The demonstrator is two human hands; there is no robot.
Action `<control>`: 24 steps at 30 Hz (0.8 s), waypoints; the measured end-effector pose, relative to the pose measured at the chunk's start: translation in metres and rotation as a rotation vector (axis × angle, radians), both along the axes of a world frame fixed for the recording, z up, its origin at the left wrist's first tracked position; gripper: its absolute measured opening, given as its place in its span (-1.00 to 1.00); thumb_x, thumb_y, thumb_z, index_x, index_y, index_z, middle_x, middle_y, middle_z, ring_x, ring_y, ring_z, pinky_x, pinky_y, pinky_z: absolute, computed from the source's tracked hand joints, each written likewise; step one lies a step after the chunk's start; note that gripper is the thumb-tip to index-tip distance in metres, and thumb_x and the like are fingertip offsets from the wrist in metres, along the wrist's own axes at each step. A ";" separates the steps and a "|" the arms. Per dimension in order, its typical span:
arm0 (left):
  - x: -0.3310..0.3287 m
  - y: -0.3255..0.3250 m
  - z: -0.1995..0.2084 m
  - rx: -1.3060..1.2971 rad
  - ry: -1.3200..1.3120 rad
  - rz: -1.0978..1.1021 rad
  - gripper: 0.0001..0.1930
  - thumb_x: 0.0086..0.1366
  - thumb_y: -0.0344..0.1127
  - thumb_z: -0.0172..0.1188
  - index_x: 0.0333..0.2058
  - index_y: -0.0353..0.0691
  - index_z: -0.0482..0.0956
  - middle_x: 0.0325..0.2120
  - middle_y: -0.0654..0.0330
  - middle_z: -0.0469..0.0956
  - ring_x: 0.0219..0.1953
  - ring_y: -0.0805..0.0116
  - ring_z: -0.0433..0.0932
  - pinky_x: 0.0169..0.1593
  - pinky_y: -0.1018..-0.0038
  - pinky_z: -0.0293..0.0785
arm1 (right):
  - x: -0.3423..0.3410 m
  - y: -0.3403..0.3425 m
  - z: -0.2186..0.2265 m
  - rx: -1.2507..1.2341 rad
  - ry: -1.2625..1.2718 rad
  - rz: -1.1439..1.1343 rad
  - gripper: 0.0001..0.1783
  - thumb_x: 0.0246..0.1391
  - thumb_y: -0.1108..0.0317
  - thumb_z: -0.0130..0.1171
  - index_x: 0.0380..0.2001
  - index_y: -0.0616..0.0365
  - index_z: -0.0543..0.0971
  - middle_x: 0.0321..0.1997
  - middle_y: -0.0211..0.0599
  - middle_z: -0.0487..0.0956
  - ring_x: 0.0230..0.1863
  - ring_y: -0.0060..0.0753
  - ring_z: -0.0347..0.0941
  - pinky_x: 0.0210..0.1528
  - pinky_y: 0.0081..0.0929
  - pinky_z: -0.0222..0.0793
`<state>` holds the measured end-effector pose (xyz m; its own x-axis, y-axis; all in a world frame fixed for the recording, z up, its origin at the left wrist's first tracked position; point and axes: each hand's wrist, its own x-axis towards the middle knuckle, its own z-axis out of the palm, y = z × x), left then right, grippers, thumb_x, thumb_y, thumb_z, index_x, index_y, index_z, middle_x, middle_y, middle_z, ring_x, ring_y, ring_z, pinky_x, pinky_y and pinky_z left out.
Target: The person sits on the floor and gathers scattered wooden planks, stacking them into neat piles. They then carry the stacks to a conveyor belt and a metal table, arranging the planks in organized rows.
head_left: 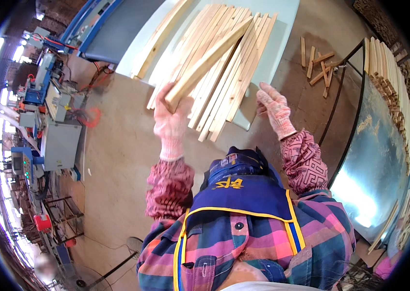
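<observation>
My left hand, in a pale pink knit glove, is closed around the near end of a wooden strip. This strip slants up and away to the right, across a row of similar wooden strips lying side by side on a pale, smooth-topped table. My right hand, gloved too, is held off the table's near right corner. Its fingers are loosely bent and apart, with nothing seen in them. Several strips stick out past the table's near edge.
One separate wooden strip lies on the table's left side. Short wood offcuts are scattered on the floor to the right. A metal-topped bench there bears stacked strips. Machinery stands left, with a fan at lower left.
</observation>
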<state>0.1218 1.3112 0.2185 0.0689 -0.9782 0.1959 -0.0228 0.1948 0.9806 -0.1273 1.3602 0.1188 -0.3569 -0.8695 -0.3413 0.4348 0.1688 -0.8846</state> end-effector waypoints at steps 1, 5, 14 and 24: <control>-0.009 -0.013 0.004 -0.007 0.062 0.029 -0.70 0.21 -0.40 0.25 -0.06 -0.26 0.55 -0.42 0.24 0.55 -0.46 0.52 0.51 -0.41 0.59 0.48 | 0.002 -0.006 0.000 -0.030 -0.008 0.025 -0.49 0.19 0.30 0.21 0.19 0.11 0.41 -0.52 -0.46 0.45 -0.63 -0.65 0.27 -0.65 -0.65 0.17; -0.020 -0.046 0.009 -0.182 0.351 0.028 -0.70 0.22 -0.35 0.28 -0.10 -0.33 0.54 -0.35 0.07 0.61 -0.49 0.30 0.63 -0.47 0.45 0.60 | 0.000 -0.029 -0.001 0.045 0.415 0.083 -0.23 0.06 0.05 0.31 0.27 0.12 0.31 -0.31 -0.26 0.58 -0.54 -0.50 0.48 -0.51 -0.51 0.49; 0.016 -0.035 0.005 0.022 0.950 0.067 -0.66 0.25 -0.19 0.25 -0.10 -0.22 0.43 -0.20 0.05 0.53 -0.29 0.06 0.57 -0.29 0.25 0.59 | 0.000 -0.083 0.010 0.217 0.962 0.268 -0.39 0.10 -0.18 0.14 -0.36 0.29 0.45 -0.30 -0.10 0.47 -0.38 -0.32 0.50 -0.42 -0.36 0.52; 0.007 -0.033 -0.020 0.037 0.801 -0.258 -0.51 0.18 -0.05 0.29 -0.13 -0.39 0.52 -0.25 0.02 0.54 -0.46 0.31 0.41 -0.49 0.47 0.24 | -0.026 0.005 0.082 -0.353 1.089 -0.115 -0.37 -0.12 0.37 0.39 0.10 0.11 0.49 -0.14 -0.22 0.59 -0.20 -0.35 0.54 -0.12 -0.41 0.50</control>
<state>0.1288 1.2784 0.1989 -0.0532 -0.9872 0.1505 0.7232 0.0658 0.6875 -0.1537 1.3654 0.2012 -0.3966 -0.7982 0.4535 -0.5928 -0.1545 -0.7904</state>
